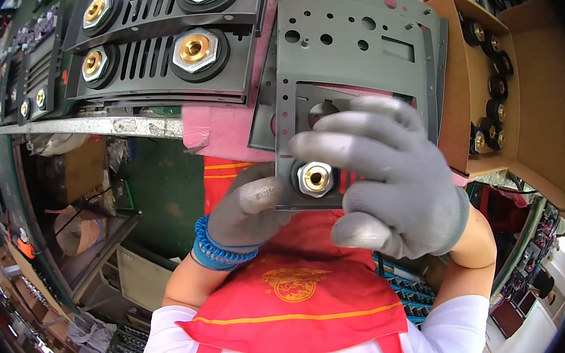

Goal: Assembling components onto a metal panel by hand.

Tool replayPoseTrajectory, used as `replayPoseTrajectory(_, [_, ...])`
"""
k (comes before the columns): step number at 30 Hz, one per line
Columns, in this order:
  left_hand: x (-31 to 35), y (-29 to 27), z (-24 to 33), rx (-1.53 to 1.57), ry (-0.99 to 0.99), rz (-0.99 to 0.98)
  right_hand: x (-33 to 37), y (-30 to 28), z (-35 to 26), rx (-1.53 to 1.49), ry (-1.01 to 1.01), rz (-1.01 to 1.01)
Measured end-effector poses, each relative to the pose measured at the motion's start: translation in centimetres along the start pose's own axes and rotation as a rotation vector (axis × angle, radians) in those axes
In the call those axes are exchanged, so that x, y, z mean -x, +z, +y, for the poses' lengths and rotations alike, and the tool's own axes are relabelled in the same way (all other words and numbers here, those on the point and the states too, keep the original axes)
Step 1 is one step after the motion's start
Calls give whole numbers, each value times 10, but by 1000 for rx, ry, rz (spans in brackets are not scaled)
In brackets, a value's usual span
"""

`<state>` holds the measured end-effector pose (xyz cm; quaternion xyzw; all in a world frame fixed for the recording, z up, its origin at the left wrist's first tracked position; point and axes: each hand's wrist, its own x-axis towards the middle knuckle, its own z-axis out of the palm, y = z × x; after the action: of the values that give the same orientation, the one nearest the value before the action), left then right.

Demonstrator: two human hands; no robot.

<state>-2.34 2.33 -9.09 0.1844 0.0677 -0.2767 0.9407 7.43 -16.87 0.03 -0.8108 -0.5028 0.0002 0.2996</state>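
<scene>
A dark grey sheet-metal panel (357, 68) with round holes and a large rectangular cutout lies in front of me, its near end reaching past the bench edge. On that near end sits a brass threaded connector with a silver hex nut (315, 178). My left hand (246, 203), in a grey glove, grips the panel's near left corner, thumb at the edge and the other fingers hidden. Over the cutout and the panel's right side hovers my gloved right hand (391, 173), fingers apart and curved beside the connector. Nothing shows between those fingers; contact is unclear.
Two slotted black panels (149, 41) with large brass connectors lie at the left. At the right an open cardboard box (535, 99) holds several connectors. Pink foam (218, 133) covers part of the bench, whose metal edge (97, 124) runs left. More panels lie farther left.
</scene>
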Motion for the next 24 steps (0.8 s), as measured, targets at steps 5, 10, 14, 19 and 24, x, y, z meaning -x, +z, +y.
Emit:
replayPoseTrajectory(5, [3,-5,-1,4,42,5,3,-12,2,-105,-35,37])
replayPoseTrajectory(10, [2,4,3,-10,12,29,0,8,-7,-282,73,-15])
replayPoseTrajectory(14, [-1,7,2,-211,32,-44,5,10,-6,-217,112,-146])
replayPoseTrajectory(19, [33,16,6,86,-4,124,11,-40,-1,-52,223,6])
replayPoseTrajectory(24, [37,31,12,-13,-20,268,94,-88,29,217,637,111])
